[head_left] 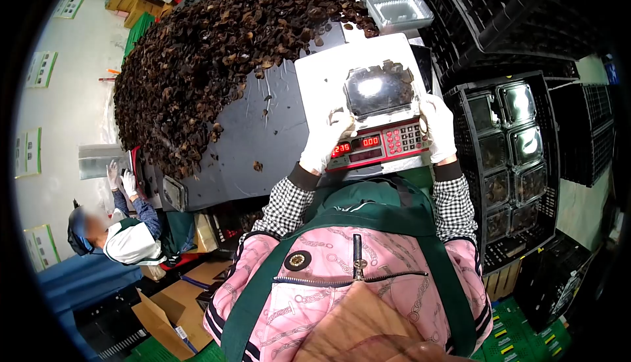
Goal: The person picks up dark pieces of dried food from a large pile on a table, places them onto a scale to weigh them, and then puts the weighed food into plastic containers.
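Note:
A clear plastic container (380, 89) filled with dark brown, curled pieces like wood ear mushrooms sits over the white plate of a weighing scale (322, 79). Its lid catches a bright glare. My left hand (328, 137), in a white glove, pinches the container's lower left corner. At the lower right corner, my gloved right hand (437, 125) has its fingers closed on the container's edge. Just below, the scale's red panel (374, 145) shows lit digits and a keypad.
A large heap of dark mushroom pieces (217, 53) covers the grey table (263, 138). Open clear containers (397, 8) are stacked at the back. To the right, a black crate (519, 244) holds several filled containers. A co-worker (135, 230) in white gloves sits at left.

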Available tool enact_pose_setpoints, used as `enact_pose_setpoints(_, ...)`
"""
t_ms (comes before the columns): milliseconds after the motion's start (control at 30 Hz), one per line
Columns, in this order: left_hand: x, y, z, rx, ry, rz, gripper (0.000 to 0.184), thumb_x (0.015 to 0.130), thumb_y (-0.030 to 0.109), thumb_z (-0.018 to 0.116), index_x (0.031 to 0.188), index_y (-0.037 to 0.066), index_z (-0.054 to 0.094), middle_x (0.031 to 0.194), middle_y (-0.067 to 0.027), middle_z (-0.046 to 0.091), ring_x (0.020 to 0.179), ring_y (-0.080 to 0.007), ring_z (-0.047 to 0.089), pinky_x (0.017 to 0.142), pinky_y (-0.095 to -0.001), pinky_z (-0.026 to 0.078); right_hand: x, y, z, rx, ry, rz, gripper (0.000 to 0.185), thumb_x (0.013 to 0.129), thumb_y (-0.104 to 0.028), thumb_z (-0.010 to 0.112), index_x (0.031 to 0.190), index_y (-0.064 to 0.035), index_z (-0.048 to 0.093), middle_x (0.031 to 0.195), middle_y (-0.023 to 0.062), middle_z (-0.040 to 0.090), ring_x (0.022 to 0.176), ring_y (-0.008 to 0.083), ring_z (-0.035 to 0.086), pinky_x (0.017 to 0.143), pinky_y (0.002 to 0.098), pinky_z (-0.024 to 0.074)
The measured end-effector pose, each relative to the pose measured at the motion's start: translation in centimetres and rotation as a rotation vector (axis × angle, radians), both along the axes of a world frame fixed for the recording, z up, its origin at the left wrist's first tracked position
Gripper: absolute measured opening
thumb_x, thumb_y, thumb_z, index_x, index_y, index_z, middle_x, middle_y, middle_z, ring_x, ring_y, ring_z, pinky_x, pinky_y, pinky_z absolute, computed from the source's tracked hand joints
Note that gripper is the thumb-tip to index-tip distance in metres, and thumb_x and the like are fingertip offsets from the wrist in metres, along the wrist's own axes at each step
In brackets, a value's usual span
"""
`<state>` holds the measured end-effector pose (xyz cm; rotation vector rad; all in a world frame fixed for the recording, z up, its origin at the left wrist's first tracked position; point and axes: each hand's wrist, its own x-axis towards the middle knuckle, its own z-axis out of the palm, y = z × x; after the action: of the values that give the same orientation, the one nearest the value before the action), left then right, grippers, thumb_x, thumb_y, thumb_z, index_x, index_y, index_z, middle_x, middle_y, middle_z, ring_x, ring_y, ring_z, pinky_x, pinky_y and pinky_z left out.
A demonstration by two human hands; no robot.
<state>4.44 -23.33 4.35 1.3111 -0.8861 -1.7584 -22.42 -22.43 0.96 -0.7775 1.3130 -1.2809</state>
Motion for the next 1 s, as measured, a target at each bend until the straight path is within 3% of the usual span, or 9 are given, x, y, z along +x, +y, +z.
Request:
enact_pose_setpoints(100,0.3,-0.6,-0.8,-0.008,-0.002,-0.041,0.048,0.094,0.012,0.065,0.134,-0.005,0.043,0.096,-0.0110,0.064,0.080,-0.0174,0.067,0.073,-0.0277,0.058,0.1,0.0,-0.3,0.009,-0.026,-0.030,0.021,0.095,-0.018,0.063,0.108,-0.0008,0.063,0.078,-0.0002,0.061,0.049,0.0027,0.045,0.044,0.0198,0.0345)
enact_pose_setpoints(200,0.5,-0.5,-1.1,0.027,0.005,-0.122,0.047,0.094,0.012,0.064,0.134,-0.004,0.043,0.096,-0.0107,0.064,0.080,-0.0174,0.067,0.072,-0.0278,0.058,0.1,-0.2,-0.3,0.043,-0.056,-0.028,0.014,0.097,-0.018,0.061,0.097,-0.0038,0.064,0.059,-0.0037,0.049,0.042,0.0041,0.040,0.038,0.0207,0.0299)
enact_pose_setpoints(433,-0.3,-0.7,-0.8,0.058,-0.004,-0.071,0.037,0.094,0.009,0.063,0.126,-0.001,0.049,0.088,-0.0042,0.061,0.075,-0.0101,0.061,0.069,-0.0237,0.055,-0.1,-0.3,0.3,0.054,-0.122,0.007,0.012,0.095,-0.014,0.060,0.087,-0.0049,0.060,0.056,-0.0032,0.045,0.040,0.0043,0.036,0.037,0.0220,0.0276)
enact_pose_setpoints(567,-0.7,-0.6,-0.9,0.017,0.040,-0.059,0.027,0.093,0.007,0.062,0.118,-0.001,0.055,0.086,-0.0023,0.060,0.072,-0.0069,0.057,0.066,-0.0216,0.051,0.3,-0.4,0.2,0.077,-0.134,-0.053,0.007,0.093,-0.009,0.060,0.088,-0.0048,0.060,0.058,-0.0036,0.047,0.039,0.0033,0.036,0.036,0.0211,0.0253)
enact_pose_setpoints(700,-1.2,-0.4,-1.8,-0.021,0.123,-0.039,0.020,0.092,0.007,0.061,0.111,0.000,0.059,0.089,-0.0036,0.062,0.072,-0.0093,0.059,0.066,-0.0228,0.050,0.8,0.6,0.7,0.025,-0.137,-0.160,0.015,0.099,-0.021,0.062,0.097,-0.0065,0.065,0.063,-0.0055,0.052,0.040,0.0014,0.033,0.038,0.0204,0.0247)
enact_pose_setpoints(800,-3.5,0.9,-3.0,-0.064,0.072,-0.029,0.016,0.094,0.009,0.059,0.107,0.000,0.058,0.091,-0.0113,0.067,0.076,-0.0158,0.063,0.070,-0.0280,0.052,0.5,3.5,1.9,0.105,-0.381,-0.103,0.018,0.103,-0.027,0.055,0.105,-0.0092,0.059,0.062,-0.0060,0.047,0.042,0.0017,0.033,0.038,0.0198,0.0246)
enact_pose_setpoints(867,-7.5,2.2,1.7,-0.146,0.081,-0.155,0.014,0.095,0.015,0.059,0.093,0.001,0.062,0.085,-0.0055,0.064,0.069,-0.0096,0.058,0.063,-0.0228,0.046,0.9,5.4,1.0,0.048,-0.485,-0.184,0.014,0.098,-0.021,0.064,0.101,-0.0096,0.056,0.062,-0.0068,0.043,0.042,0.0033,0.038,0.038,0.0202,0.0286)
enact_pose_setpoints(933,-9.7,2.8,2.9,-0.083,0.156,-0.331,0.029,0.098,0.010,0.056,0.123,-0.002,0.060,0.090,-0.0097,0.067,0.077,-0.0150,0.063,0.070,-0.0277,0.052,1.0,6.5,4.3,0.020,-0.530,-0.374,0.012,0.096,-0.018,0.066,0.097,-0.0096,0.057,0.063,-0.0059,0.045,0.044,0.0045,0.040,0.039,0.0218,0.0294)
enact_pose_setpoints(1000,-10.6,-0.2,3.1,-0.001,-0.034,-0.699,0.026,0.099,0.012,0.057,0.120,-0.002,0.063,0.091,-0.0086,0.068,0.077,-0.0154,0.064,0.071,-0.0281,0.052,-2.8,8.5,3.7,0.018,-0.562,-0.511,0.011,0.093,-0.013,0.067,0.099,-0.0073,0.059,0.068,-0.0051,0.052,0.047,0.0038,0.042,0.040,0.0215,0.0290)
